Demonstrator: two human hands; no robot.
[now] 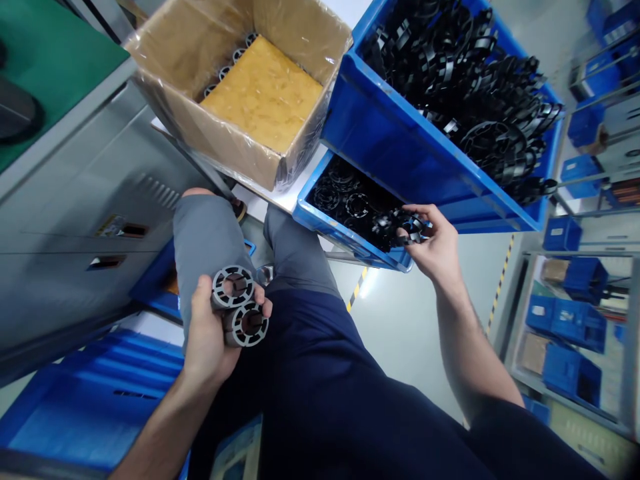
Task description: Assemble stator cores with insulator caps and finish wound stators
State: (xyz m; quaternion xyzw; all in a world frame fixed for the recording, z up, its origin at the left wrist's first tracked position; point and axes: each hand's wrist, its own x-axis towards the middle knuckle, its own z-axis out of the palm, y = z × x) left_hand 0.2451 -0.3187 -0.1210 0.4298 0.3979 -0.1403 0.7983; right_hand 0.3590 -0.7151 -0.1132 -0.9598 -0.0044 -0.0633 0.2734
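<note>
My left hand (213, 327) clasps two slotted cylinders (240, 305) side by side at near left, ends upward, apparently so their slots show; my right hand (434, 243) pinches black ring pieces (415, 228) over the right end of the small blue bin (325, 229), probably set before the large blue crate (400, 133) for easy reach.

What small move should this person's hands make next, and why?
Probably lift the right hand clear of the small blue bin: it seems to grip black ringed parts, while the left hand holds two slotted cylinders.
</note>
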